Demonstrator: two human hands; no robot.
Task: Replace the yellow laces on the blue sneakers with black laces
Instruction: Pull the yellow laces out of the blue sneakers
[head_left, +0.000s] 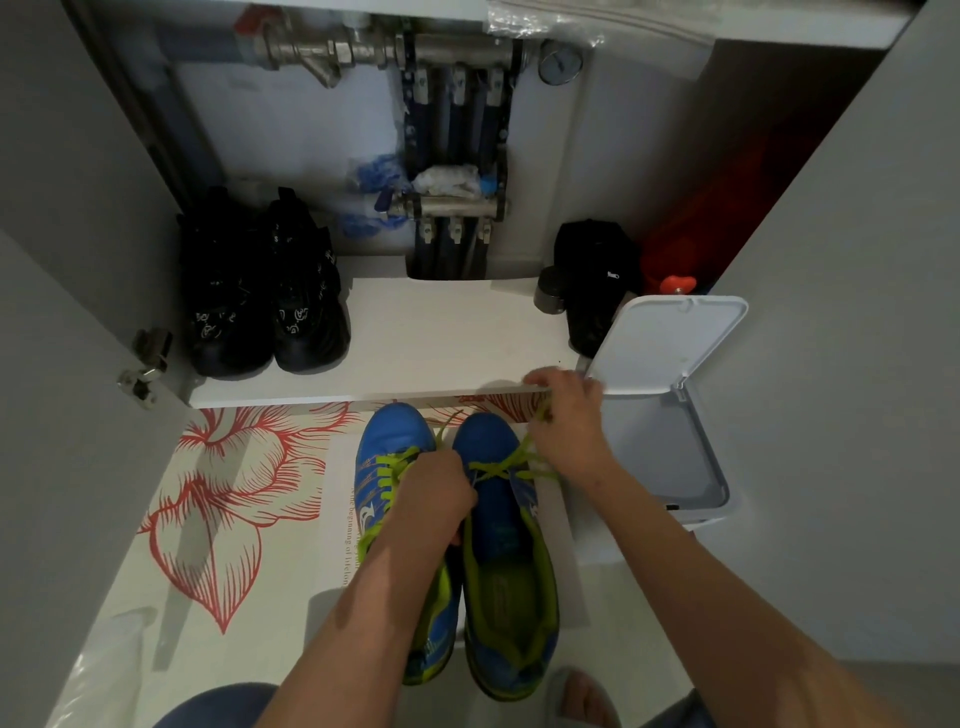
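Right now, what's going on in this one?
A person works before an open cabinet with two blue sneakers on a flowered mat. The right hand pinches the yellow lace of the right sneaker, drawn taut toward the cabinet; only its toe-end eyelets are threaded. The left hand grips that sneaker near its tongue. The left sneaker is fully laced.

Red print "beginning of lifelon" on the white sheet (340, 467); partly hidden
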